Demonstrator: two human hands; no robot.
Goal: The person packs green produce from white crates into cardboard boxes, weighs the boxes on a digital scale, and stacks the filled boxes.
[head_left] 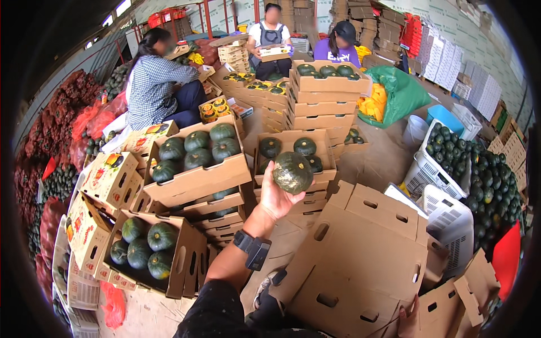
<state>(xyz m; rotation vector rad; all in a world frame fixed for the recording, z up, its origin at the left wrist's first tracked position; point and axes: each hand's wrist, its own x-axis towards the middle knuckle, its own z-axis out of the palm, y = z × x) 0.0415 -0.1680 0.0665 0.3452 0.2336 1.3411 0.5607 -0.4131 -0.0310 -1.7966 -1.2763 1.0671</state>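
My left hand [274, 197], with a dark watch on its wrist, is closed round a dark green pumpkin [292, 173]. A pale, rough patch marks the pumpkin's skin. It is held up in front of an open carton [325, 151] with several green pumpkins in it. At the lower right, my right hand [409, 319] grips the near edge of a large brown cardboard box [360, 253] with hand-hole cutouts; part of that hand is hidden. To the left of my left arm, an open carton [181, 253] holds several pumpkins, and a stacked carton [197, 183] behind it holds more.
Three people sit at the back among cartons; one holds a carton [274, 53]. A tall carton stack [320, 107] rises mid-scene. White crates [451, 219] and a heap of green squashes [490, 186] lie right. Printed cartons [110, 179] and red net sacks [53, 124] line the left.
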